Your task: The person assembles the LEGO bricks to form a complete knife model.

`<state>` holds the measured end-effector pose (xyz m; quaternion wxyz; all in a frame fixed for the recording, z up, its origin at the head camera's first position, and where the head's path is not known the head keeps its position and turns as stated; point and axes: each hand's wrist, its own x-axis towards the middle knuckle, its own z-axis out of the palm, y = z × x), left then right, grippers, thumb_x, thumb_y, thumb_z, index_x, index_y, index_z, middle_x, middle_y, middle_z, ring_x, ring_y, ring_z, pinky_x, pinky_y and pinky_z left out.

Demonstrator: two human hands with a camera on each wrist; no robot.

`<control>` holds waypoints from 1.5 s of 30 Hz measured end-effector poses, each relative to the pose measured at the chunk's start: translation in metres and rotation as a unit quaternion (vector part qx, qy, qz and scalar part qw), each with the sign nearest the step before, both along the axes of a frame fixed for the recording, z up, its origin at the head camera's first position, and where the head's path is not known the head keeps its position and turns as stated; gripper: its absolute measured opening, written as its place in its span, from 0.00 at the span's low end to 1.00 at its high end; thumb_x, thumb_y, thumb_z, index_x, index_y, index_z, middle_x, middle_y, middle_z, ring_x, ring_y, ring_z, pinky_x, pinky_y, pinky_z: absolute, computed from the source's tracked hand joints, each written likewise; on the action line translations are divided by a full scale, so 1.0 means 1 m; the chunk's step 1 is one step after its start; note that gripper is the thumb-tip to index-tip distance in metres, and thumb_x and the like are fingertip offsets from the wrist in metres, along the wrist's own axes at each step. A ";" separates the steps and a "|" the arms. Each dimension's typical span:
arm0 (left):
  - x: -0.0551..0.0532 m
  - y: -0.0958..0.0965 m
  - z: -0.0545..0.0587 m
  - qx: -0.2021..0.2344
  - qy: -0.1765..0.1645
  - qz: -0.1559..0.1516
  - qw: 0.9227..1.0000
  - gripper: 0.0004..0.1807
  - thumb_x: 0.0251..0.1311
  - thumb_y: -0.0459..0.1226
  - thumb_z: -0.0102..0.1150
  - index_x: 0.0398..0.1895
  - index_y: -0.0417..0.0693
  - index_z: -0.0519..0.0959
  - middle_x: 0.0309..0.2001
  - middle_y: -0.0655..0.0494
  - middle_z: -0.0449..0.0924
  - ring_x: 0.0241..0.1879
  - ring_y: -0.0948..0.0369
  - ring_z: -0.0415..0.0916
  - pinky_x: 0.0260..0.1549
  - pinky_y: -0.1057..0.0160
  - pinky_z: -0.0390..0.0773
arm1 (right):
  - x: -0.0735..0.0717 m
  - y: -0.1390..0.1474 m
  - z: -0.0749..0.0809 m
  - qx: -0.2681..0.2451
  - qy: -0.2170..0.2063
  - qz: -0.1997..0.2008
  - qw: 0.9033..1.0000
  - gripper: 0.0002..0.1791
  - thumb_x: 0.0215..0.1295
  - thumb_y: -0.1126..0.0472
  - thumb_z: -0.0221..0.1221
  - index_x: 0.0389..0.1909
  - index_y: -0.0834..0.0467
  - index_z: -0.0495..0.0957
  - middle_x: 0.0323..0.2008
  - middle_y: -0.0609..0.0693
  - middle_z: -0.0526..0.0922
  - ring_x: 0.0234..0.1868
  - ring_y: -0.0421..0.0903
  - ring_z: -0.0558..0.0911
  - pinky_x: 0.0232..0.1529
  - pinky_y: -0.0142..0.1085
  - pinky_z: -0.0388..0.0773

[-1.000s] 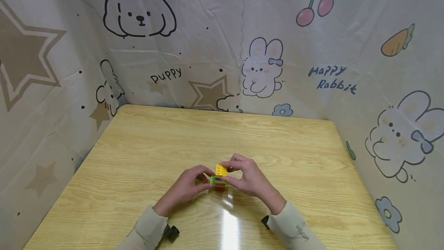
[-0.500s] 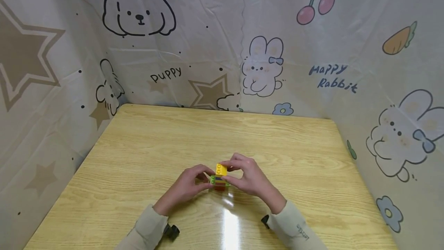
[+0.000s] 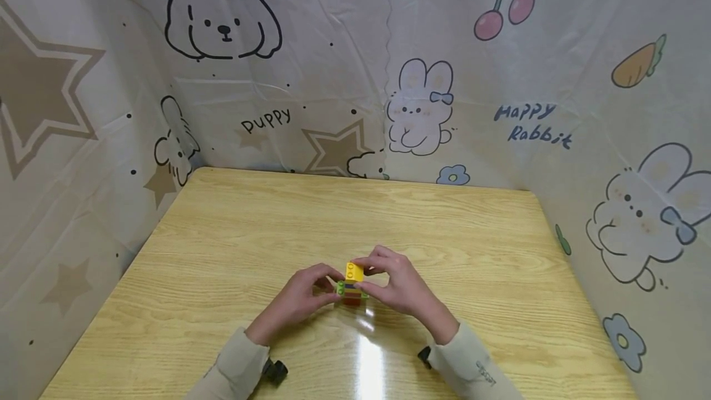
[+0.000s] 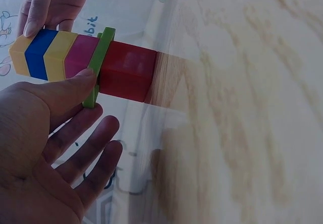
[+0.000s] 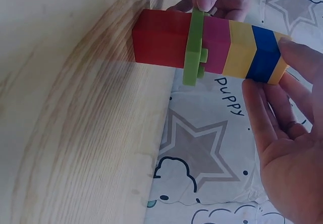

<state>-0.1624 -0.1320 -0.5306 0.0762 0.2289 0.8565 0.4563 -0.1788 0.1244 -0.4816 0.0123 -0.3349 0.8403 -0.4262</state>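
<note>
A tower of toy building bricks stands upright on the table. Its base is a red brick (image 4: 128, 70), topped by a wider, thin green plate (image 5: 193, 47) whose studs show past the tower's sides. Above that come a pink brick (image 5: 217, 45), a yellow brick (image 5: 242, 47), a blue brick (image 5: 263, 55) and a second yellow brick (image 3: 354, 272) at the top. My left hand (image 3: 300, 292) pinches the green plate by its edge, its other fingers spread below in the left wrist view. Thumb and fingers of my right hand (image 3: 400, 279) pinch the top yellow brick.
The tower is on a light wooden table (image 3: 266, 215), near its front. A white curtain (image 3: 333, 79) printed with cartoon animals and stars surrounds the back and sides. Dark wrist-worn pieces show at both pale sleeves (image 3: 239, 363).
</note>
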 end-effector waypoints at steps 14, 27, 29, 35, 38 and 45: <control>0.001 0.001 0.000 -0.016 0.024 0.005 1.000 0.15 0.65 0.40 0.70 0.54 0.56 0.82 0.50 0.61 0.84 0.44 0.61 0.84 0.49 0.58 0.85 | 0.003 0.006 -0.003 -0.033 -0.018 -0.008 0.999 0.27 0.65 0.55 0.72 0.65 0.54 0.80 0.51 0.50 0.84 0.51 0.57 0.86 0.53 0.52 0.86; 0.001 0.001 -0.002 -0.024 0.020 0.011 0.999 0.15 0.65 0.40 0.71 0.53 0.57 0.82 0.50 0.61 0.84 0.44 0.62 0.83 0.47 0.58 0.85 | 0.005 0.019 -0.027 0.025 -0.106 -0.026 0.994 0.27 0.63 0.54 0.73 0.61 0.56 0.81 0.55 0.52 0.85 0.55 0.51 0.85 0.59 0.46 0.84; 0.001 0.001 -0.002 -0.021 0.020 0.010 1.000 0.15 0.65 0.40 0.71 0.53 0.56 0.82 0.50 0.61 0.84 0.44 0.61 0.83 0.47 0.58 0.85 | 0.007 0.018 -0.030 0.031 -0.108 -0.027 0.993 0.25 0.62 0.57 0.73 0.59 0.58 0.81 0.54 0.52 0.86 0.54 0.52 0.86 0.58 0.46 0.85; 0.000 0.001 -0.002 -0.013 0.027 0.006 1.000 0.15 0.65 0.40 0.71 0.54 0.57 0.82 0.49 0.61 0.84 0.44 0.61 0.84 0.48 0.58 0.85 | 0.008 0.013 -0.036 0.030 -0.103 -0.039 0.993 0.20 0.60 0.63 0.74 0.53 0.59 0.84 0.50 0.53 0.86 0.50 0.51 0.87 0.53 0.41 0.87; 0.000 0.001 -0.003 -0.010 0.028 0.004 1.000 0.15 0.65 0.40 0.71 0.54 0.57 0.82 0.49 0.61 0.84 0.44 0.60 0.84 0.48 0.58 0.85 | 0.008 0.013 -0.037 0.029 -0.101 -0.040 0.994 0.18 0.60 0.65 0.74 0.51 0.59 0.84 0.49 0.53 0.86 0.49 0.51 0.87 0.52 0.39 0.87; 0.000 0.001 -0.002 -0.020 0.025 0.008 0.999 0.16 0.65 0.40 0.71 0.54 0.57 0.82 0.50 0.62 0.84 0.44 0.62 0.83 0.48 0.59 0.85 | 0.007 0.011 -0.036 0.038 -0.100 -0.046 0.993 0.17 0.60 0.65 0.73 0.50 0.58 0.85 0.48 0.52 0.87 0.48 0.50 0.87 0.51 0.40 0.87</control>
